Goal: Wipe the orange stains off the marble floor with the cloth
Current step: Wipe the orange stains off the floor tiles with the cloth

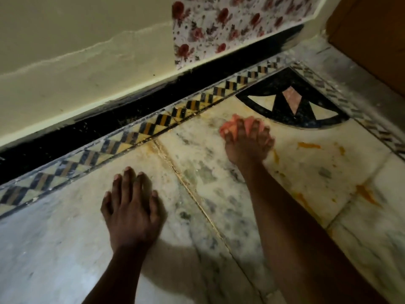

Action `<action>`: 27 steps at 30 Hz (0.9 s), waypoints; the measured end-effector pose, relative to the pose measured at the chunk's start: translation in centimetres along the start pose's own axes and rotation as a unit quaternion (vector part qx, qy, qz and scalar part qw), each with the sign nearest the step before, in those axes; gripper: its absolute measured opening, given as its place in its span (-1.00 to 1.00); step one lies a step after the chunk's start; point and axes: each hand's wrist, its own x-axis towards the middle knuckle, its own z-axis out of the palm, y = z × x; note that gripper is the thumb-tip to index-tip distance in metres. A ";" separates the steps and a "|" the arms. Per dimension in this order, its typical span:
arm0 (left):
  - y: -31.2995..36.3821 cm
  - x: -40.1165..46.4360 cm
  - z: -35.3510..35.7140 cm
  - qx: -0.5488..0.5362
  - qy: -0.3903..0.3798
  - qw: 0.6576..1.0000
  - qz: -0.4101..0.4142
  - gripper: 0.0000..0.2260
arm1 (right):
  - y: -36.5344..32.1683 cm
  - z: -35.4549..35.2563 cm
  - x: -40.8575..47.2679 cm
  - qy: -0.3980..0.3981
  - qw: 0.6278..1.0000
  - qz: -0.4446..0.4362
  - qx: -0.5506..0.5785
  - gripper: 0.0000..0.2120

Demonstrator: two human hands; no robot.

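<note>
Cloth (235,126) mostly hidden — right hand (247,141) blurred.

Head view — looking steeply down, close over the floor (65,249).

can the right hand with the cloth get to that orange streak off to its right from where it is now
Probably yes. The right hand presses the cloth on the marble floor, and the orange streak lies on bare floor just to its right, with nothing between them.

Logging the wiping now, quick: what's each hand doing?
Left hand: open, flat on the marble floor.
Right hand: gripping the pink cloth.
</note>
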 end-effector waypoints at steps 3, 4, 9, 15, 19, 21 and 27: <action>0.3 -0.2 -0.7 -0.008 0.009 1.000 -0.001 -0.36 | -1.0 0.7 -3.4 -0.016 0.987 -0.155 -0.029 -0.39; 0.3 -0.3 -0.8 -0.009 0.010 1.000 0.002 -0.36 | 0.3 1.1 -6.4 -0.013 0.977 -0.210 -0.040 -0.40; 0.4 -0.5 -0.3 -0.019 0.027 0.999 0.016 -0.39 | 10.7 0.9 -11.9 0.056 0.995 -0.071 -0.052 -0.38; 0.1 -0.7 0.0 -0.016 0.046 0.998 0.045 -0.43 | 5.3 -0.2 -3.4 0.013 1.000 -0.013 0.003 -0.39; 0.9 -2.0 -1.4 -0.041 0.038 0.994 0.090 -0.50 | 9.6 1.1 -15.6 0.016 0.985 -0.169 -0.029 -0.42; 2.4 -3.6 -1.5 -0.076 0.049 0.988 0.126 -0.51 | 14.4 0.8 -19.2 0.035 0.992 -0.115 -0.033 -0.42; 13.3 -11.0 3.6 -0.088 -0.052 0.970 0.219 -0.40 | 14.9 -1.7 -8.7 0.015 0.987 0.141 0.069 -0.41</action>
